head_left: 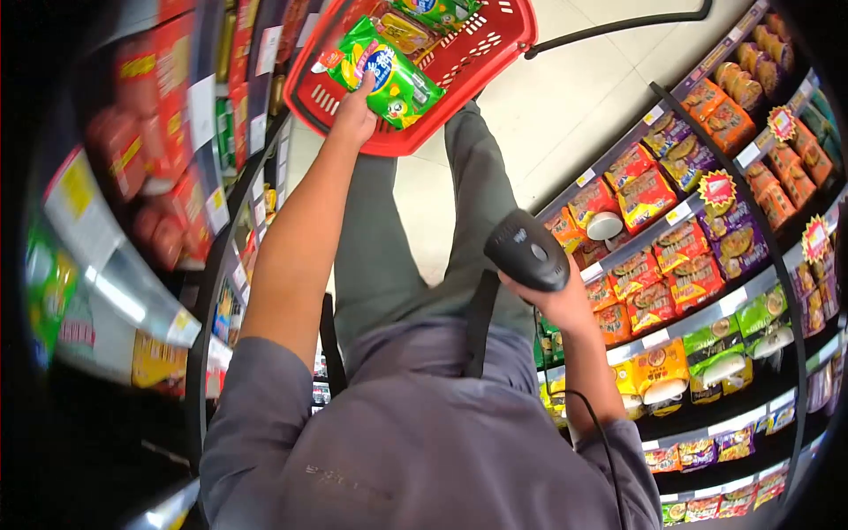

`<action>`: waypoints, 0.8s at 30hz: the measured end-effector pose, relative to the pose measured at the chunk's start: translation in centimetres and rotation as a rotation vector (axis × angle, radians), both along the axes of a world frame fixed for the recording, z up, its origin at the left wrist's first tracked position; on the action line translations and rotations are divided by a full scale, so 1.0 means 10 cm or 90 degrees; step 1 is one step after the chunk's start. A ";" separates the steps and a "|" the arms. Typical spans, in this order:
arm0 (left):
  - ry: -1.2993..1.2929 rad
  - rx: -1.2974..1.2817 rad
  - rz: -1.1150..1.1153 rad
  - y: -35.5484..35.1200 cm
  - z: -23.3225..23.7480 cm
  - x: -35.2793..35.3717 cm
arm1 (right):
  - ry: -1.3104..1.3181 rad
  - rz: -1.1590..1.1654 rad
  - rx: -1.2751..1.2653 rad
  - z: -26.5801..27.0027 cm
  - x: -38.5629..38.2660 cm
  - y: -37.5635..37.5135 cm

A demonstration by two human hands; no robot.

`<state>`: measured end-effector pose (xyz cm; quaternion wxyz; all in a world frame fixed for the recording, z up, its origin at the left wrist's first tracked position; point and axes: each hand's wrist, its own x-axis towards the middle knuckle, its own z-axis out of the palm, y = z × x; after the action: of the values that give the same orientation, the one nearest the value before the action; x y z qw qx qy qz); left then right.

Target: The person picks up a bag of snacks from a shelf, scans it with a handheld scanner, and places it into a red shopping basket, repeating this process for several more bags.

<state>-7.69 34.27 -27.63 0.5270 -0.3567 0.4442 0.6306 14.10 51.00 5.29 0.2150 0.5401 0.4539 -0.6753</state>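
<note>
My left hand [355,119] is closed on a green snack packet [402,84] with a blue oval label and a small cartoon figure. The packet is over the red basket [411,141], near its side closest to me. Inside that basket lie a yellow-brown packet [402,34] and another green packet [437,11], partly cut off by the frame. My right hand [565,305] is wrapped round a black barcode scanner [528,251], held in front of my right thigh. A black cable [594,415] runs back along my right forearm.
Shelves to my right hold rows of instant noodle packs [649,199] in orange, purple and green. Starburst price signs [717,188] stick out from their edges. Close on my left, another shelf carries red packages [163,97]. The basket's black handle [618,31] extends over the tiled floor [574,97].
</note>
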 end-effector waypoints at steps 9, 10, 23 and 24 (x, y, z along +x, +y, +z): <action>0.022 -0.023 -0.060 0.39 -1.83 -0.01 | -0.188 0.134 -0.078 -0.77 0.36 -0.23; 0.039 -0.024 -0.069 0.48 -1.93 0.00 | -0.192 0.134 -0.081 -0.87 0.39 -0.23; 0.107 -0.113 -0.502 0.16 -0.29 0.00 | -0.030 -0.022 -0.034 -0.34 0.08 -0.24; 0.093 -0.122 -0.442 0.12 -0.01 0.07 | 0.003 -0.013 -0.035 -0.23 0.03 -0.24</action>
<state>-7.02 35.44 -27.69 0.6408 -0.1864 0.6323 0.3935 14.44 48.61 3.03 0.2218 0.5372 0.4299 -0.6910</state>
